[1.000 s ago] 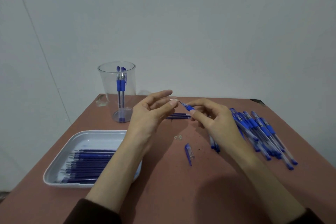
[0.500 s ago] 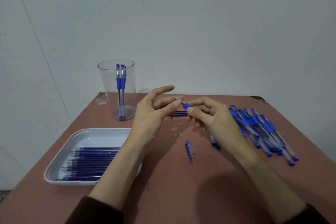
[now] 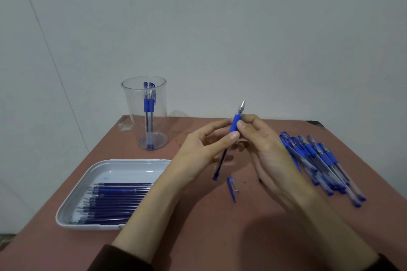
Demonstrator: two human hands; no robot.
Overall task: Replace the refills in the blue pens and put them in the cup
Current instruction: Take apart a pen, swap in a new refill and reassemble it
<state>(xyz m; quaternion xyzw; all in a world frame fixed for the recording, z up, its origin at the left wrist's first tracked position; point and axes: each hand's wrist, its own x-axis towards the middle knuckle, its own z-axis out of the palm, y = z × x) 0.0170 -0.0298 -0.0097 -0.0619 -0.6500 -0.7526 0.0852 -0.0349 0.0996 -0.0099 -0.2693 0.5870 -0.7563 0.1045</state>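
Our left hand (image 3: 202, 149) and right hand (image 3: 271, 149) both pinch the pen (image 3: 235, 124) in a narrow grip, tip up, over the desk (image 3: 198, 237). Its refill (image 3: 222, 158) hangs out, perhaps loose. It could slip and roll, well short of the far-left cup (image 3: 132, 103).

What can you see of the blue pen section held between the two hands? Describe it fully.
The blue-gripped pen section has a silver cone-shaped tip pointing up, a blue rubbery-looking grip sleeve, and a thin dark refill slanting down to a small blue end plug. No clear barrel shows around the refill. It is tilted, held above the reddish-brown table. The left hand pinches the grip's lower end; the right hand pinches its side.
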